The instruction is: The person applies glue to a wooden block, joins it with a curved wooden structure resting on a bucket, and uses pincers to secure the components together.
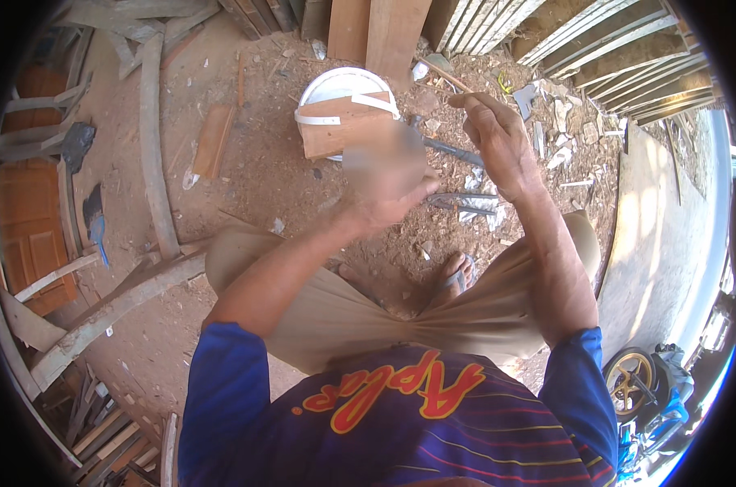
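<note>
My left hand (392, 195) is beside a reddish wooden block (323, 136). A blurred patch covers most of its fingers, so its grip cannot be seen. The block rests across a round white bucket (341, 81), with white strips lying over it. My right hand (498, 142) is raised to the right, fingers curled together; what they hold, if anything, is hidden. A thin wooden stick (445, 75) ends at its fingertips, but I cannot tell whether they grip it. Between my hands is a dark tool handle (455, 151). Below it is a tool with two dark arms (469, 203).
Wood chips and white scraps litter the dirt floor near my sandalled foot (453, 280). A flat board (213, 142) lies left of the bucket. Long curved timbers (153, 146) run along the left. Stacked slats (628, 49) stand at far right, a motorbike wheel (630, 383) at lower right.
</note>
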Motion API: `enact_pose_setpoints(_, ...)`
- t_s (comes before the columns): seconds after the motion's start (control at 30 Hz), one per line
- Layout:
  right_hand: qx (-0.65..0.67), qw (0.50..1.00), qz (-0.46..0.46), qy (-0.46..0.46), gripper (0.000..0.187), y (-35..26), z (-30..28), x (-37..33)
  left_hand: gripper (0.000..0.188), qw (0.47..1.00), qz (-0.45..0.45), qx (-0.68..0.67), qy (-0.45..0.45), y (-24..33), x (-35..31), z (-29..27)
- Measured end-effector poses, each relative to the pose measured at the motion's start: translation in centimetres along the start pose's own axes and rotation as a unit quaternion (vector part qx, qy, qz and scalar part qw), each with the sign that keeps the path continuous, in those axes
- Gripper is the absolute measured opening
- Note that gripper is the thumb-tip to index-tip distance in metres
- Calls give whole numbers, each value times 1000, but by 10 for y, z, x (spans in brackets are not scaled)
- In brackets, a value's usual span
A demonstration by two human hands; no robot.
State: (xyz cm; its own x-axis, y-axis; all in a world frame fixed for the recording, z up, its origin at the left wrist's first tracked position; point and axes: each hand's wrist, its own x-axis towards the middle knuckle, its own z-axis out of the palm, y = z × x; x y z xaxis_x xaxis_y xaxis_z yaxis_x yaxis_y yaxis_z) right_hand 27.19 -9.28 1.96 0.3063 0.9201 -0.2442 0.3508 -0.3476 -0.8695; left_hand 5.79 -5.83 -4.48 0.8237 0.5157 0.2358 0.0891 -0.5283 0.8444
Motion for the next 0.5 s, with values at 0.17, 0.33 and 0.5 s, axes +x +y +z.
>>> enact_pose_setpoints(0.17, -144, 977, -128, 87, 25, 8, 4, 8, 20, 949, -63, 143, 273, -15, 16, -45)
enact_pose_setpoints(0.33, -181, 976, -104, 63, 19, -11, 8, 2, 24, 928, -98, 216, 287, -35, 19, -68)
enact_pose_setpoints(0.5, -231, 957, -174, 24, 14, 12, 38, 3, 26, 945, -168, 196, 200, -34, 17, -73)
